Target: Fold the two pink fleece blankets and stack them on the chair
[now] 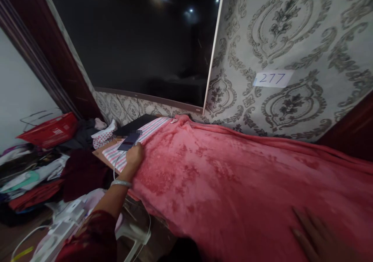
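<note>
A pink plush blanket (204,172) is spread over a table and fills the middle and right of the view. At its left edge my left hand (135,156) is closed, its fingers curled on the blanket's border. Just beyond that hand a dark phone (128,141) lies on a striped cloth (153,127), and a white cable (114,170) runs down beside the wrist. My right hand (316,235) rests flat on the blanket at the lower right, fingers spread, partly dark and blurred.
Behind the table, a large black screen (140,40) hangs on patterned wallpaper (233,56). A paper marked 277 (274,78) is stuck there. At left are piled clothes (35,180) and a red bag (54,130). Below stand a white plastic stool (135,233) and a power strip (56,229).
</note>
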A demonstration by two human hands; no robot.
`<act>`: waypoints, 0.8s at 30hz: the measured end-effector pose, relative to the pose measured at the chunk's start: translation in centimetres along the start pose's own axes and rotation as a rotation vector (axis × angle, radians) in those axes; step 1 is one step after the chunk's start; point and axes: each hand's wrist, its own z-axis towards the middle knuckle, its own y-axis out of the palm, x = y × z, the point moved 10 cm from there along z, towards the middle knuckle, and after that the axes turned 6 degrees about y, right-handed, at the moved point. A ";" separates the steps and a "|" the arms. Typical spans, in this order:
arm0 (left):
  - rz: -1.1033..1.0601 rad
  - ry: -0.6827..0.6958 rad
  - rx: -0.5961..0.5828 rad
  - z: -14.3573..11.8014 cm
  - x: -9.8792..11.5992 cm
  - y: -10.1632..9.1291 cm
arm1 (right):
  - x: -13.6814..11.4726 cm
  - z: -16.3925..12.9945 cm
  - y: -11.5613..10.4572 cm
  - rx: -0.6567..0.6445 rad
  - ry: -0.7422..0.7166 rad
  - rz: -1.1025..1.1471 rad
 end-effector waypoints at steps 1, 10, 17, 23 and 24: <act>-0.003 0.004 -0.002 0.0 -0.1 -0.1 | -0.1 0.0 0.0 0.005 0.006 -0.004; -0.064 0.015 -0.055 -3.5 -4.5 -1.5 | -0.6 0.1 -0.5 0.006 0.077 -0.036; -0.287 -0.111 0.083 -7.7 -7.2 -1.8 | -1.4 0.1 -1.1 -0.026 0.099 -0.065; -0.445 -0.177 0.113 -8.8 -7.9 -1.2 | -2.0 0.6 -1.7 -0.034 0.073 -0.023; -0.433 -0.179 0.112 -8.9 -8.0 -1.0 | -2.1 0.6 -1.9 -0.036 0.075 -0.013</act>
